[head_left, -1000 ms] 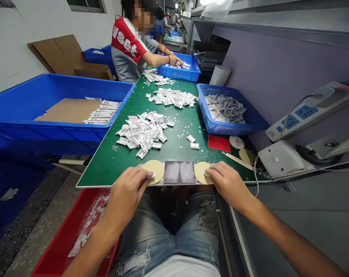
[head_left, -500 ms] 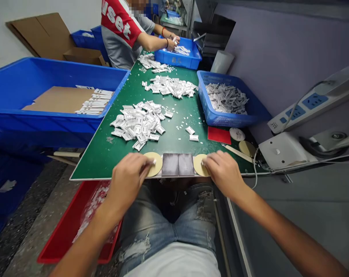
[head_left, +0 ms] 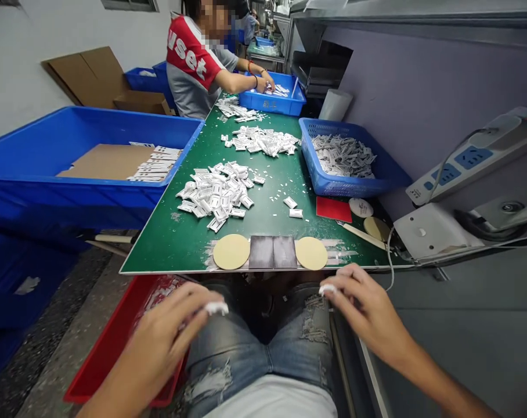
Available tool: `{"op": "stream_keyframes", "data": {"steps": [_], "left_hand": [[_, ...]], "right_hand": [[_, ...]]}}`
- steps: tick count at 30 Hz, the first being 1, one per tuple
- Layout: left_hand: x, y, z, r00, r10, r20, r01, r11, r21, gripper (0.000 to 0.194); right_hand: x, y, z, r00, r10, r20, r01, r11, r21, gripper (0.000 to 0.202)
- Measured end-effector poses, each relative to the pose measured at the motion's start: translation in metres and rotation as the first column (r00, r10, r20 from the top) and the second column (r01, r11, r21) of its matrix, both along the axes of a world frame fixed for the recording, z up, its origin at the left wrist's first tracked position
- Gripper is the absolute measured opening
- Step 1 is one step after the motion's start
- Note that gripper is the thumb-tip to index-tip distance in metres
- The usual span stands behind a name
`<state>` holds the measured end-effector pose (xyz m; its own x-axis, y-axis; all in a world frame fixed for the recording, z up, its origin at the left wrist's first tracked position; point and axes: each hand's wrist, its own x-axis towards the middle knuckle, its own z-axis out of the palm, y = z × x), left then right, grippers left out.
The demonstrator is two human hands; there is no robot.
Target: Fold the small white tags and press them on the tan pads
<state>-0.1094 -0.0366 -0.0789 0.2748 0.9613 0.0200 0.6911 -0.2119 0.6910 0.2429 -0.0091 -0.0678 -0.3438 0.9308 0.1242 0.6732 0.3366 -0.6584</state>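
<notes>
My left hand [head_left: 176, 325] pinches a small white piece [head_left: 217, 307] between thumb and fingers, above my lap and below the table edge. A similar white piece [head_left: 328, 288] is held by my right hand [head_left: 361, 302], just in front of the table edge. Along that edge lie a round yellow disc [head_left: 231, 252], two dark square pads [head_left: 273, 252] and a second yellow disc [head_left: 311, 253] in a row. Behind them a heap of white pieces [head_left: 220, 191] rests on the green table [head_left: 159, 247], with two loose ones [head_left: 295, 213] to its right.
A blue basket [head_left: 346, 187] of white pieces, a red square [head_left: 334, 209] and a knife [head_left: 363, 235] sit at right. Left stands a large blue bin [head_left: 72, 181]; a red bin [head_left: 93, 354] is below. Across the table, a person [head_left: 198, 69] handles pieces in a blue tray [head_left: 272, 104].
Both hands have drawn back from the yellow discs toward my body, each with a white piece. The discs are now uncovered. The camera view has shifted slightly.
</notes>
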Motion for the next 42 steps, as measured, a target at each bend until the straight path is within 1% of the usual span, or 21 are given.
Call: {"op": "stream_keyframes", "data": {"steps": [2,4,7,9,11,13,15,16,18,21,23,24,26,27,28,30,31,34,35,39,42], "left_hand": [[-0.004,0.012,0.001,0.985,0.169,0.022,-0.168,0.985,-0.023,0.027],[-0.004,0.030,0.003,0.960,0.252,0.125,-0.243,0.966,-0.088,0.032],[0.001,0.057,0.008,0.903,0.257,0.345,-0.228,0.966,-0.125,0.041],[0.006,0.071,0.009,0.883,0.224,0.413,-0.189,0.974,-0.127,0.044],[0.010,0.082,0.008,0.879,0.216,0.424,-0.188,0.976,-0.107,0.041],[0.011,0.092,0.006,0.882,0.216,0.419,-0.197,0.976,-0.088,0.044],[0.010,0.101,0.005,0.908,0.186,0.374,-0.167,0.982,-0.084,0.048],[0.008,0.104,0.006,0.929,0.157,0.335,-0.136,0.987,-0.087,0.048],[0.005,0.110,0.010,0.966,0.087,0.245,-0.064,0.993,-0.103,0.041],[0.001,0.116,0.020,0.984,-0.043,0.171,0.074,0.980,-0.182,0.037],[0.001,0.121,0.026,0.984,-0.137,0.118,0.161,0.959,-0.232,0.035],[0.002,0.123,0.027,0.986,-0.152,0.066,0.163,0.963,-0.216,0.033],[0.003,0.127,0.030,0.995,-0.083,-0.050,0.078,0.992,-0.097,0.030],[0.004,0.129,0.030,0.996,-0.034,-0.081,0.032,0.999,-0.036,0.030],[0.004,0.130,0.030,0.996,-0.011,-0.094,0.011,1.000,-0.008,0.029],[0.004,0.132,0.031,0.994,-0.021,-0.104,0.019,1.000,-0.025,0.028],[0.004,0.132,0.031,0.994,-0.023,-0.110,0.019,0.999,-0.034,0.028],[0.007,0.134,0.032,0.995,-0.014,-0.101,0.008,0.998,-0.056,0.028],[0.008,0.134,0.033,0.996,-0.024,-0.091,0.017,0.997,-0.076,0.028],[0.010,0.131,0.029,0.992,0.021,-0.127,-0.027,0.998,-0.049,0.029],[0.009,0.130,0.026,0.990,0.018,-0.142,-0.021,1.000,-0.019,0.027]], "right_hand": [[-0.001,0.011,0.002,0.980,-0.149,-0.135,0.137,0.986,-0.100,0.022],[-0.002,0.026,0.002,0.935,-0.236,-0.264,0.168,0.952,-0.256,0.027],[-0.002,0.047,-0.001,0.837,-0.290,-0.464,0.061,0.892,-0.447,0.035],[-0.001,0.059,-0.004,0.758,-0.299,-0.579,-0.027,0.873,-0.486,0.039],[0.000,0.070,-0.007,0.709,-0.325,-0.626,-0.021,0.877,-0.479,0.031],[-0.001,0.078,-0.008,0.729,-0.318,-0.607,0.043,0.905,-0.423,0.030],[-0.002,0.084,-0.006,0.811,-0.243,-0.532,0.071,0.944,-0.323,0.038],[-0.003,0.086,-0.004,0.862,-0.193,-0.469,0.065,0.959,-0.276,0.040],[-0.003,0.088,0.000,0.939,-0.107,-0.326,0.031,0.973,-0.231,0.035],[-0.001,0.094,0.004,0.981,-0.003,-0.194,-0.051,0.960,-0.275,0.028],[0.000,0.101,0.007,0.992,0.068,-0.108,-0.092,0.965,-0.243,0.026],[0.000,0.105,0.008,0.996,0.076,-0.052,-0.084,0.979,-0.187,0.025],[0.002,0.115,0.011,0.999,0.038,0.027,-0.036,0.997,-0.067,0.025],[0.002,0.119,0.011,0.999,0.029,0.036,-0.027,0.999,-0.045,0.026],[0.003,0.122,0.012,0.998,0.048,0.032,-0.046,0.997,-0.064,0.026],[0.004,0.125,0.012,0.990,0.139,0.032,-0.132,0.979,-0.155,0.024],[0.004,0.125,0.012,0.988,0.147,0.044,-0.138,0.978,-0.158,0.024],[0.004,0.124,0.013,0.994,0.057,0.092,-0.052,0.997,-0.058,0.023],[0.004,0.123,0.013,0.993,0.059,0.101,-0.054,0.997,-0.052,0.023],[0.007,0.122,0.010,0.993,0.074,0.088,-0.069,0.996,-0.060,0.023],[0.010,0.123,0.007,0.995,0.078,0.067,-0.071,0.992,-0.104,0.022]]}}
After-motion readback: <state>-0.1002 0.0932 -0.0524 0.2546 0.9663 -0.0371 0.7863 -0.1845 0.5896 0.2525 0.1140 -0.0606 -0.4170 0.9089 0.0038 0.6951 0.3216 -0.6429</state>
